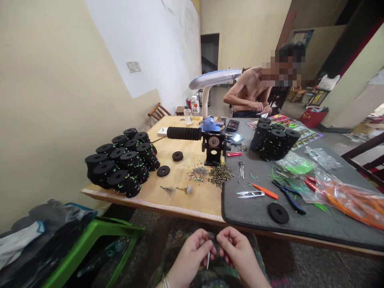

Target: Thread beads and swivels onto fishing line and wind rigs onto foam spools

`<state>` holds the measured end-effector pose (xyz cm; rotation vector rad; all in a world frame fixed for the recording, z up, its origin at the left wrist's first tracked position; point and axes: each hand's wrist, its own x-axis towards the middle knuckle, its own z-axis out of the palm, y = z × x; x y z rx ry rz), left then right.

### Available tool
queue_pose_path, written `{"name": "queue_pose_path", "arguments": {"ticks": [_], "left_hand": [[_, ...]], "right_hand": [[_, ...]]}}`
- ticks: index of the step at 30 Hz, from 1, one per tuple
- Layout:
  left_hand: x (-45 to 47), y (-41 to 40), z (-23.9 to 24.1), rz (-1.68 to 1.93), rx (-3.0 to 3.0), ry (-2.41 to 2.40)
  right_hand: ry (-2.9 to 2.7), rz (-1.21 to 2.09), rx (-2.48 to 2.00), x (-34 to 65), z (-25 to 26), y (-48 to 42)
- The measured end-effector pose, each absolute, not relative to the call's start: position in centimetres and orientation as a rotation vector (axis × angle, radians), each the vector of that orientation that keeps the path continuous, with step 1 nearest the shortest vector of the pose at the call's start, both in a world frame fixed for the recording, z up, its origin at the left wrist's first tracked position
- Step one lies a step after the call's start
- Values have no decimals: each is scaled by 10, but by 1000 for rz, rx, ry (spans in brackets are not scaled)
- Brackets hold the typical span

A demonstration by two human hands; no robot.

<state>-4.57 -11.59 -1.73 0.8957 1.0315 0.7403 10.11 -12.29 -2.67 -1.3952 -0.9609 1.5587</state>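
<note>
Over my lap, just in front of the table edge, my left hand pinches a thin white strip that hangs down from the fingers. My right hand is close beside it, thumb and fingertips pressed together. What it grips, if anything, is too small to make out. On the table ahead lie small heaps of grey beads and dark metallic beads. Two little brush-like tufts rest near them. Thread snips and an orange-handled tool lie on the grey mat.
Black foam spools stack at the left, more at the back right. A black winding device and a lamp stand mid-table. Pliers, a foam ring and orange material in plastic lie right. Another person sits opposite.
</note>
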Motion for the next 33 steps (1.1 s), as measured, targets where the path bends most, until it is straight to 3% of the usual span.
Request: {"name": "queue_pose_path", "arguments": {"ticks": [33], "left_hand": [[-43,-116,-31,823,859,1149]], "right_hand": [[-1059,1606,-1418,95,-40,-131]]}}
